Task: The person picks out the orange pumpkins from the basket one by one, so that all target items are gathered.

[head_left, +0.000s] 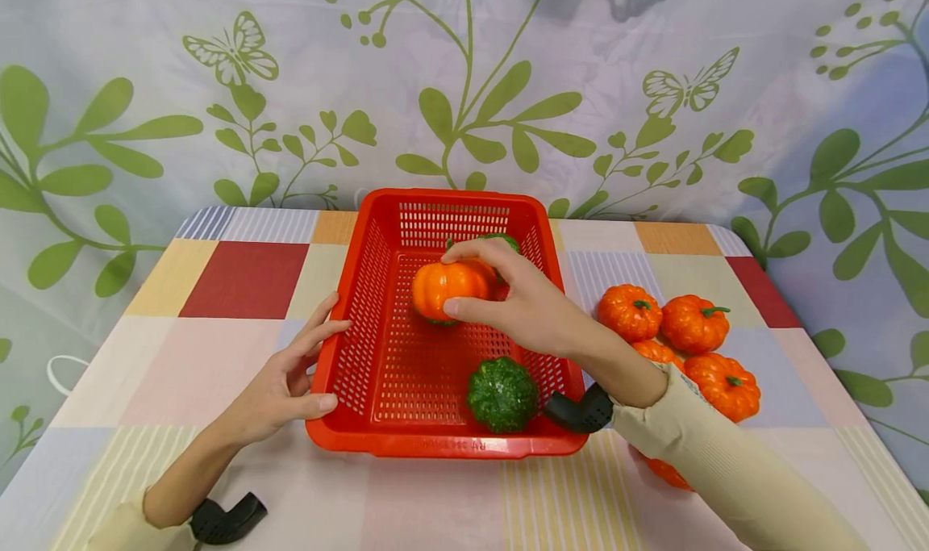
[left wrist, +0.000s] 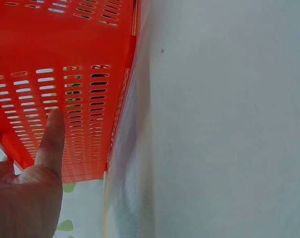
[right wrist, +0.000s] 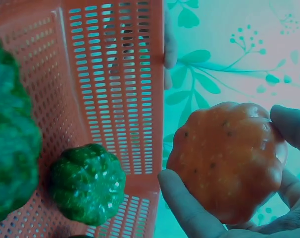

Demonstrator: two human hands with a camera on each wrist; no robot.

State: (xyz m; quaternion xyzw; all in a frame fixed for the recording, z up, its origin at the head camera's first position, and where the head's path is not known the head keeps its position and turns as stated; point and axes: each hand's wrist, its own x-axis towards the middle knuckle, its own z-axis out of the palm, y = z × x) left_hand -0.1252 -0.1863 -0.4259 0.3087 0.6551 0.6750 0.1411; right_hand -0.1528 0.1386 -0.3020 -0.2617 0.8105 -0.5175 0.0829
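My right hand (head_left: 511, 297) grips a small orange pumpkin (head_left: 439, 289) between thumb and fingers, above the inside of a red plastic basket (head_left: 414, 442). The right wrist view shows the pumpkin's rounded, ribbed side (right wrist: 224, 163) with the fingertips around it. A dark green pumpkin (head_left: 502, 394) lies in the basket's front right corner. Another green pumpkin (head_left: 502, 240) is farther back, mostly hidden by the right hand. At the basket's left side, my left hand (head_left: 283, 386) touches the rim with extended fingers. One finger (left wrist: 52, 139) lies against the slotted outer wall.
Several orange pumpkins (head_left: 695, 323) cluster on the table to the right of the basket, some partly covered by the right forearm. A patchwork-patterned cloth (head_left: 239, 281) covers the table. Behind it hangs a curtain (head_left: 305, 67) printed with leaves and butterflies.
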